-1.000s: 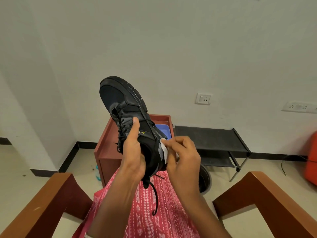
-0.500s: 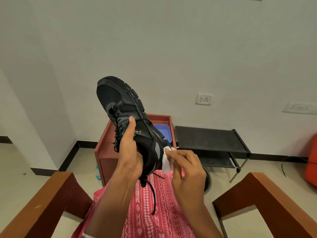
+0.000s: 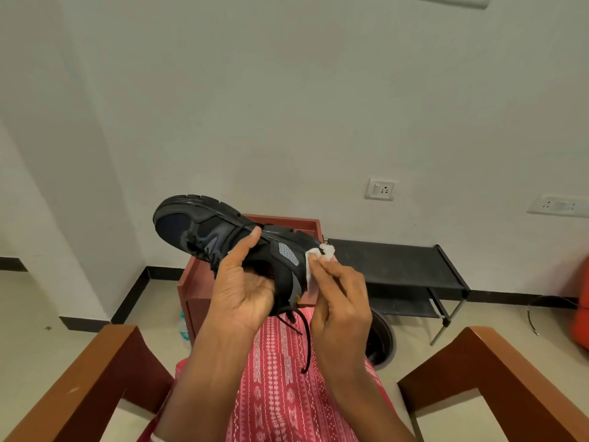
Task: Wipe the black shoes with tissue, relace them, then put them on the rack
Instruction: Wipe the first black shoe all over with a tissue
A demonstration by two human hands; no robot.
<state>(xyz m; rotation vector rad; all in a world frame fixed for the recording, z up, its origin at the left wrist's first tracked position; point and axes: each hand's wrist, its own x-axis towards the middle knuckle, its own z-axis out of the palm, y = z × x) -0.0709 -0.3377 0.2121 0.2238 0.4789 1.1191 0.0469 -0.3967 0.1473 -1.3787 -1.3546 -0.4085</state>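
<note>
Tilting: black shoe (image 3: 207,232) now flatter | left hand (image 3: 245,291) grips | tissue (image 3: 313,269) at heel

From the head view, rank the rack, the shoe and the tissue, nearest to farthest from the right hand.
1. Tissue, pinched in the right hand.
2. Shoe, just left, against the tissue.
3. Rack, farther back, to the right.

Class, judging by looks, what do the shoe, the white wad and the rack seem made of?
Shoe: likely matte synthetic mesh, perforated grey panel, lugged rubber sole. Tissue: thin white paper, crumpled. Rack: seemingly black fabric shelves on pale metal tubing.
</note>
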